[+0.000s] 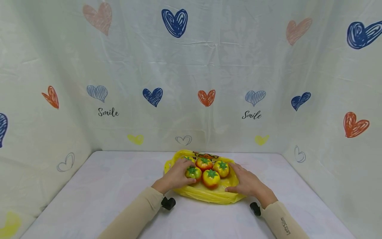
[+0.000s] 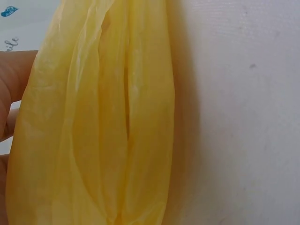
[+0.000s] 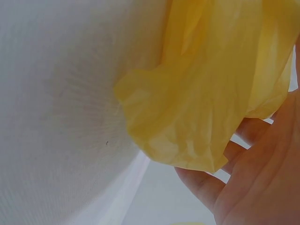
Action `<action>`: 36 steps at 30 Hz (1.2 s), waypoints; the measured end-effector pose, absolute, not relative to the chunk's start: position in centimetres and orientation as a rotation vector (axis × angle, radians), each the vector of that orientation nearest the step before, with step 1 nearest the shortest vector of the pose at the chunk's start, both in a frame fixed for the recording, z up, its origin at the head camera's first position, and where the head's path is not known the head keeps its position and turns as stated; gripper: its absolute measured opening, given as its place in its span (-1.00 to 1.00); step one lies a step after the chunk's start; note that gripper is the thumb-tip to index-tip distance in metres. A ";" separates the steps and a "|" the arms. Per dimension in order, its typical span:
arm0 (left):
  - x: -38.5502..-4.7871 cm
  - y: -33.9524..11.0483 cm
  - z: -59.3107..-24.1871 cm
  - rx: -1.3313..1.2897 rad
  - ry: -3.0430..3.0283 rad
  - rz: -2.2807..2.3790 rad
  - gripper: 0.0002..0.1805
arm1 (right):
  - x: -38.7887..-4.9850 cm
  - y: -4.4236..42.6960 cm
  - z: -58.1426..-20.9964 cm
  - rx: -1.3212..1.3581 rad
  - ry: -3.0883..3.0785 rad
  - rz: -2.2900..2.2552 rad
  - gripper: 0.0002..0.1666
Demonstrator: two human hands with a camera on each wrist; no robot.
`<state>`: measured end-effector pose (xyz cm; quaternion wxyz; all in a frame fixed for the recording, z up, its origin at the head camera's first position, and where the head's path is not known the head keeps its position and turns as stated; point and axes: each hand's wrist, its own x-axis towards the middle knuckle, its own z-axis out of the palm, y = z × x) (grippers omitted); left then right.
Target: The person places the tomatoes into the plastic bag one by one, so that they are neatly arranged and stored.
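Observation:
Several yellow-and-red, tomato-like fruits (image 1: 211, 179) with green star-shaped tops sit close together on a yellow plastic bag (image 1: 206, 197). The bag is spread open, its rim bunched round them. At the left rim, my left hand (image 1: 176, 174) lies with thumb and fingers apart beside the left fruits (image 1: 194, 172), partly covering them. On the other side my right hand (image 1: 247, 181) rests at the bag's right edge, thumb and fingers spread. In the left wrist view, folds of the bag (image 2: 112, 117) hide most of that hand. Loosely bent right fingers (image 3: 199, 185) show behind the bag in the right wrist view.
The bag lies on a white table (image 1: 119, 186), toward its far edge. A pale curtain (image 1: 191, 66) printed with hearts and "Smile" hangs behind and at both sides. Small black devices (image 1: 168, 203) sit at both wrists.

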<state>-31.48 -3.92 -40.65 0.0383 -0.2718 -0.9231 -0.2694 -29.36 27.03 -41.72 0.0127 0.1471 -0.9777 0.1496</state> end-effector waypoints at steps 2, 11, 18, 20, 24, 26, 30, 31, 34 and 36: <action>-31.5 -3.8 -40.8 -0.827 -2.842 -0.817 -0.51 | -29.4 27.0 -41.7 0.463 -3.047 0.463 0.27; -31.6 -3.6 -41.1 -0.817 -2.855 -0.782 -0.51 | -29.3 27.0 -41.5 0.459 -3.047 0.473 0.27; -31.4 -3.7 -41.1 -0.811 -2.868 -0.775 -0.52 | -29.3 26.9 -41.6 0.450 -3.052 0.466 0.28; -31.5 -3.7 -41.1 -0.813 -2.868 -0.773 -0.52 | -29.4 26.9 -41.6 0.449 -3.052 0.466 0.28; -31.5 -3.8 -41.1 -0.813 -2.872 -0.778 -0.52 | -29.3 26.9 -41.5 0.449 -3.050 0.473 0.28; -31.5 -3.8 -41.0 -0.809 -2.876 -0.776 -0.52 | -29.3 26.9 -41.5 0.446 -3.051 0.477 0.28; -31.4 -3.8 -41.0 -0.799 -2.888 -0.757 -0.51 | -29.3 26.8 -41.6 0.440 -3.057 0.481 0.28; -31.4 -3.8 -41.0 -0.798 -2.891 -0.755 -0.50 | -29.4 26.8 -41.6 0.439 -3.057 0.483 0.28; -31.4 -3.8 -40.9 -0.798 -2.888 -0.752 -0.50 | -29.4 26.8 -41.6 0.440 -3.055 0.480 0.28; -31.4 -3.8 -40.9 -0.800 -2.885 -0.754 -0.51 | -29.4 26.9 -41.6 0.442 -3.054 0.480 0.28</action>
